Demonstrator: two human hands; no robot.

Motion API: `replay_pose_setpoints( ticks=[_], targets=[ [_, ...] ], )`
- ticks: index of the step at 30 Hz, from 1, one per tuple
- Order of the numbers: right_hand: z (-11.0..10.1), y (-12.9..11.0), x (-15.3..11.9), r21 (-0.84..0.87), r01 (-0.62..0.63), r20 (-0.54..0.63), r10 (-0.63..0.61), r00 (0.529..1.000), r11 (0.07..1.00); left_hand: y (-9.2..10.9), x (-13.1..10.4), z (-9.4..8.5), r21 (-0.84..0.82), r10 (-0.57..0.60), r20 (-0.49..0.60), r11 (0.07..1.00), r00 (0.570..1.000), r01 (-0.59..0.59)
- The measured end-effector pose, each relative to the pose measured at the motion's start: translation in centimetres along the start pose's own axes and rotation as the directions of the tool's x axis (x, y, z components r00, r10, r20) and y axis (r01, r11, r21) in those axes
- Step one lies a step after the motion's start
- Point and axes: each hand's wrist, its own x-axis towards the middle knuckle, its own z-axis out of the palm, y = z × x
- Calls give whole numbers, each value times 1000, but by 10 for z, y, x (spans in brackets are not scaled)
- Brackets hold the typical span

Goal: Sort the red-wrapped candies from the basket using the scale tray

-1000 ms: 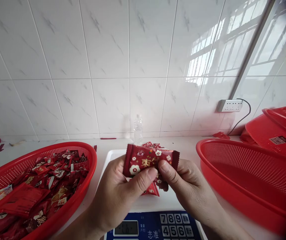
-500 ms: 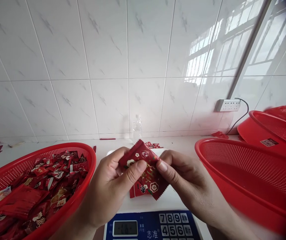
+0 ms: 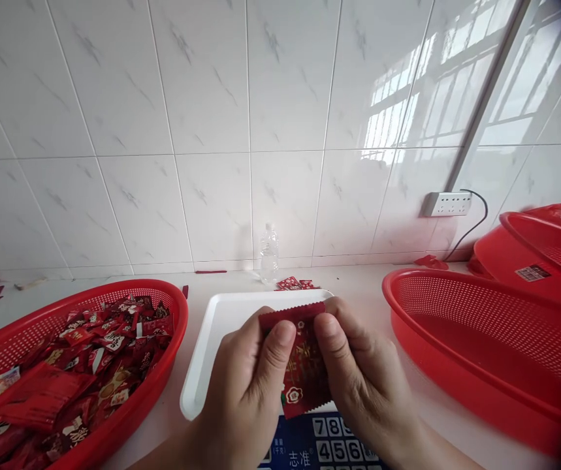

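A red packet point(image 3: 304, 365) with gold print and white flowers is pinched at its upper part between both hands. My left hand point(image 3: 255, 372) grips its left side, thumb on the front. On the right side, my right hand point(image 3: 358, 365) does the same. The packet hangs over the front of a white tray point(image 3: 226, 307) and a blue scale panel point(image 3: 300, 450) with number keys. The hands hide much of the tray and the scale's display.
A red basket point(image 3: 175, 326) full of small red packets stands at the left. Another red basket point(image 3: 407, 281) is at the right, with more baskets point(image 3: 496, 248) behind it. A clear bottle point(image 3: 269, 254) and small red packets point(image 3: 292, 283) lie beyond the tray.
The packet has turned so its serrated edge faces up, and it sits slightly lower. My left hand has moved right, now covering the scale's display. More of the white tray shows.
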Motion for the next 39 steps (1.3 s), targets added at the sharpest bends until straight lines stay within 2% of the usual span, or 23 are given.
replay_pose_setpoints(
  ticks=[3,6,9,12,15,18,20,22,24,25,27,29,31,35,37,39],
  targets=[
    [3,1,-2,-47,71,-24,-72,997,996,-6,-3,2,97,89,-61,992,994,-83],
    [5,2,-1,-118,102,-72,-111,991,988,-7,-2,1,98,96,-58,991,994,-90],
    [5,5,-1,-144,82,-132,-101,986,986,-4,2,0,85,21,54,996,998,-25],
    [6,8,0,-118,58,-157,-76,985,991,-1,5,1,102,-47,166,994,985,30],
    [6,7,0,-103,61,-163,-77,984,993,-1,4,4,88,-37,140,996,989,25],
    [7,8,3,-60,62,-123,-69,990,996,-2,2,9,-129,-70,31,989,997,73],
    [7,11,5,-74,57,-80,-63,995,996,-3,3,11,-372,-173,6,914,985,163],
    [9,16,7,-232,83,-94,-108,990,969,-7,5,12,-564,-307,45,778,951,277],
    [10,20,6,-471,148,-126,-232,964,870,-10,8,12,-653,-418,61,670,906,353],
    [11,20,5,-560,193,-107,-301,948,806,-11,9,13,-665,-442,59,651,895,365],
    [13,19,0,-620,306,13,-381,924,722,-11,10,15,-655,-412,70,667,908,354],
    [16,15,-5,-571,417,173,-393,903,707,-8,7,18,-642,-305,138,697,942,319],
    [18,10,-10,-518,471,256,-396,882,714,-5,3,21,-650,-198,233,697,952,304],
    [20,9,-15,-526,499,202,-470,860,688,-6,-2,20,-655,-72,387,680,919,329],
    [21,11,-15,-544,505,205,-478,854,670,-8,-3,19,-662,-44,409,674,912,329],
    [21,13,-15,-554,505,216,-472,855,662,-10,-4,20,-677,-59,382,661,922,323]
  ],
)
